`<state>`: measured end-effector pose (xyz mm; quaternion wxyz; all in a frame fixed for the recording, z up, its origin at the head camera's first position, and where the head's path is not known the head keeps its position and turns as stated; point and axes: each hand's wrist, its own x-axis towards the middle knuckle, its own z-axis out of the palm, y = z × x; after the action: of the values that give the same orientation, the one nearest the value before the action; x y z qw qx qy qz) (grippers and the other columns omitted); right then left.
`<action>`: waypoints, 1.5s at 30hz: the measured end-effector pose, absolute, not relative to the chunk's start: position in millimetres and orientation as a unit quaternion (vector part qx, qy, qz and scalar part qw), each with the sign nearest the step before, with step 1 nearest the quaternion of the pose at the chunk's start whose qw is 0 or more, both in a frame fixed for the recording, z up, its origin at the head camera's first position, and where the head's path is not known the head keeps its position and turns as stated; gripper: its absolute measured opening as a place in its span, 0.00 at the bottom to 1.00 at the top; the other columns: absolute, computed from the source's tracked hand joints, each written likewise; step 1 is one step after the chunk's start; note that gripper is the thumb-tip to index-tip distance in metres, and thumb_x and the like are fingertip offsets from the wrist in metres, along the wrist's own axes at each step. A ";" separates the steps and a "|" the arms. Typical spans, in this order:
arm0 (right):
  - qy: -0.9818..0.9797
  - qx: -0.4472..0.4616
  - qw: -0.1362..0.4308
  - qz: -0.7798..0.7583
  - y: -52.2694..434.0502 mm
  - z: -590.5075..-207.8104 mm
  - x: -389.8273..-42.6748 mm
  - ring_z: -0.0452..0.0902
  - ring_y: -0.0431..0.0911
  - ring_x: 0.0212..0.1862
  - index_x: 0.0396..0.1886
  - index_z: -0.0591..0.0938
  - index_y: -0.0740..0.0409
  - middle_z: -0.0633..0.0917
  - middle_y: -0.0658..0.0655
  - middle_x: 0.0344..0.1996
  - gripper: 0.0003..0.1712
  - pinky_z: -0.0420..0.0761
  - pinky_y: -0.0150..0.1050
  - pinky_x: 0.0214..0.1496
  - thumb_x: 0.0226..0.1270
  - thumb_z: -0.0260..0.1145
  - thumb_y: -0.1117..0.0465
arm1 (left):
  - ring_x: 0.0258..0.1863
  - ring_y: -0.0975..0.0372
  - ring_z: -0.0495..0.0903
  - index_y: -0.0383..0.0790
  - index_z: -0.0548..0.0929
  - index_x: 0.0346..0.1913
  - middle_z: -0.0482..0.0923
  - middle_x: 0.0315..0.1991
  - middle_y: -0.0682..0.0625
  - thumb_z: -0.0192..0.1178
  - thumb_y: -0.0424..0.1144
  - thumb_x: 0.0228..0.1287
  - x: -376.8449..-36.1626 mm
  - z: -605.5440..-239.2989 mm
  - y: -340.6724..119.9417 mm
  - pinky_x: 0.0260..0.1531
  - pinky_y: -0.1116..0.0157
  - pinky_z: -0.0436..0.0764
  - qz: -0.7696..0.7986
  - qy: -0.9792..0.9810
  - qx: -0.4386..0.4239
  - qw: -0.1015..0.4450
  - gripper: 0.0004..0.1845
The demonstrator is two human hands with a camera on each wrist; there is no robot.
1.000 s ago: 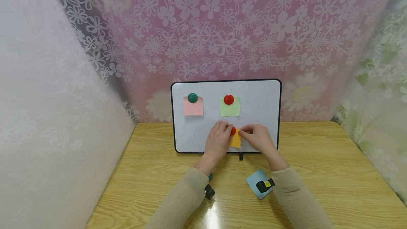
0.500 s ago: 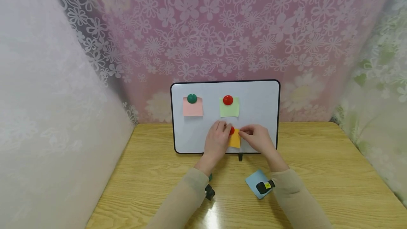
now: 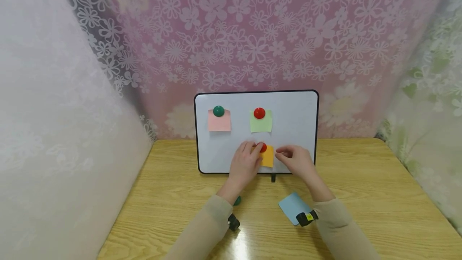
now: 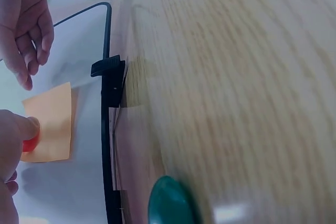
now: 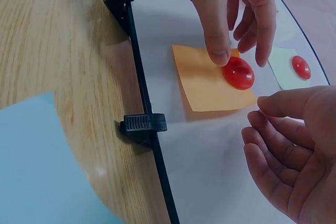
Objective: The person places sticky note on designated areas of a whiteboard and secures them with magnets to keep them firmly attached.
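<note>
A white magnet board [image 3: 296, 119] stands upright on the wooden table [image 3: 361, 196]. An orange note [image 3: 268, 158] lies low on the board under a red magnet [image 3: 263, 147]. My left hand [image 3: 257, 151] is at that magnet. In the right wrist view its thumb [image 5: 218, 51] touches the red magnet [image 5: 239, 73] and the forefinger curls over its other side. My right hand [image 3: 283, 155] hovers just right of the note, fingers loosely curled and holding nothing.
Higher on the board, a green magnet [image 3: 218, 110] pins a pink note [image 3: 219, 123] and a red magnet [image 3: 259, 112] pins a green note [image 3: 261, 124]. A blue note [image 3: 291, 206] and a loose green magnet [image 3: 237, 200] lie on the table. Flowered curtains hang all round.
My right hand has let go of the orange note and drawn a little to the right. My left hand stays at the red magnet.
</note>
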<state>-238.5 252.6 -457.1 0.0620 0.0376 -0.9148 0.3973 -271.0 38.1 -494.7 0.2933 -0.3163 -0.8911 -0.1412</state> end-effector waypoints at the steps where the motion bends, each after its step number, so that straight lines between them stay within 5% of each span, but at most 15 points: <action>1: -0.915 0.037 0.061 0.396 252.9 -458.1 -238.4 0.86 0.55 0.47 0.54 0.90 0.61 0.91 0.61 0.46 0.16 0.87 0.52 0.49 0.77 0.71 0.55 | 0.58 0.55 0.77 0.43 0.83 0.68 0.79 0.56 0.48 0.76 0.42 0.69 -271.3 -496.3 37.3 0.64 0.64 0.78 -0.143 -0.891 -0.317 0.293 0.27; 14: -0.919 0.059 0.037 0.387 257.3 -469.3 -232.8 0.85 0.51 0.42 0.50 0.91 0.61 0.91 0.57 0.40 0.13 0.85 0.44 0.42 0.75 0.73 0.57 | 0.64 0.55 0.75 0.44 0.84 0.67 0.77 0.61 0.47 0.75 0.42 0.69 -262.0 -502.6 26.7 0.67 0.64 0.76 -0.180 -0.891 -0.313 0.275 0.25; 21: -0.921 0.121 -0.013 0.370 267.3 -482.7 -228.6 0.85 0.44 0.42 0.50 0.91 0.56 0.91 0.49 0.39 0.10 0.86 0.45 0.48 0.76 0.73 0.57 | 0.62 0.55 0.76 0.43 0.84 0.68 0.79 0.60 0.48 0.74 0.43 0.71 -240.7 -500.0 22.0 0.60 0.64 0.82 -0.240 -0.884 -0.332 0.223 0.25; 29: -0.908 0.204 -0.049 0.361 274.0 -483.6 -218.5 0.86 0.43 0.43 0.50 0.90 0.60 0.91 0.50 0.41 0.09 0.86 0.45 0.48 0.76 0.72 0.62 | 0.62 0.56 0.78 0.42 0.84 0.68 0.82 0.60 0.50 0.71 0.43 0.74 -218.2 -502.0 9.8 0.63 0.59 0.79 -0.342 -0.872 -0.332 0.114 0.23; 45: -0.918 0.202 -0.055 0.335 287.9 -492.4 -200.6 0.85 0.41 0.43 0.50 0.90 0.60 0.89 0.45 0.40 0.10 0.86 0.41 0.47 0.76 0.73 0.60 | 0.55 0.54 0.83 0.37 0.86 0.64 0.85 0.56 0.42 0.67 0.40 0.78 -204.0 -521.6 -34.9 0.59 0.55 0.84 -0.501 -0.822 -0.271 -0.018 0.18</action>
<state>-200.6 287.9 -492.4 -0.0549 0.2022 -0.9185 0.3354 -204.0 -34.9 -521.6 -0.0182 -0.2710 -0.8219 -0.5007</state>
